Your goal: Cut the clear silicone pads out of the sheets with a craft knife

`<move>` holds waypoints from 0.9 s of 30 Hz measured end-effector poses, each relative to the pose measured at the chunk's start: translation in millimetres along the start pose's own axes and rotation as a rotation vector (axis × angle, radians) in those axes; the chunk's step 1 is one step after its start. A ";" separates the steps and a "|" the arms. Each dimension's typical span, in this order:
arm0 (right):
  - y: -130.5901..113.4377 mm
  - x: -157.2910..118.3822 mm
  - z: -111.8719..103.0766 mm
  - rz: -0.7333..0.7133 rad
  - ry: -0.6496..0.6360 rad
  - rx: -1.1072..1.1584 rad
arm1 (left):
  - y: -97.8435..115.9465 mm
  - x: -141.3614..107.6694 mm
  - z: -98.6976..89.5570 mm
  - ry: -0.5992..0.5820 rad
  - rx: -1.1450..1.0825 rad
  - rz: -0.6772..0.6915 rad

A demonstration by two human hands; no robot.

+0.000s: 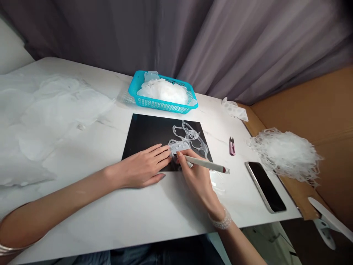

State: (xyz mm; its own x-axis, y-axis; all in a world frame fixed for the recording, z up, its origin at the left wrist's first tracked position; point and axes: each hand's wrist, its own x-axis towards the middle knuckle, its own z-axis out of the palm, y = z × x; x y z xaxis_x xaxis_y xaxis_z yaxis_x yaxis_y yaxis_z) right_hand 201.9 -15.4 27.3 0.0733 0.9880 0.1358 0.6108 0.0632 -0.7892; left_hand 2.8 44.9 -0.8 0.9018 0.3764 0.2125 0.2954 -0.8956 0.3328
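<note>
My left hand (147, 163) lies flat on a black sheet (149, 134) and the table, palm down. Its fingertips touch the edge of a translucent white cut-out piece (180, 148) with looped, frilly outlines, which lies on the sheet's right part. In my right hand (195, 173) is a slim white pen-like tool (206, 162) with a dark red band near its back end. The tool slants down to the left, and its tip is close to the piece, beside my left fingertips. Whether the tip is a nib or a blade I cannot make out.
Behind the sheet stands a blue plastic basket (165, 105) of white pieces. Translucent white sheets (55, 114) pile up at left. On the right are pink thread snips (232, 146), a phone (266, 187), a heap of white scraps (289, 156) and a crumpled white piece (234, 109).
</note>
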 end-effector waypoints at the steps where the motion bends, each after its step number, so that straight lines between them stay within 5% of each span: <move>1: -0.5 -0.7 2.1 -0.013 -0.014 -0.035 | -0.3 -0.4 0.6 0.012 -0.030 -0.003; 8: -1.2 2.2 10.4 -0.089 0.007 -0.188 | 0.2 -2.6 8.1 0.115 -0.228 -0.053; 27: -8.0 4.5 19.3 -0.157 0.012 -0.432 | -0.6 1.1 5.9 0.161 -0.472 -0.085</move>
State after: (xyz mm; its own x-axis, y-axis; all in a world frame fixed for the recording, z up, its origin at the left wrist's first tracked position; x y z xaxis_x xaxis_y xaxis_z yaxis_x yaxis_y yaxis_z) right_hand 182.2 -8.7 22.7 -0.0395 0.9693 0.2427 0.8876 0.1456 -0.4370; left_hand 5.4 44.5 -6.1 0.8096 0.5083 0.2936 0.1572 -0.6696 0.7259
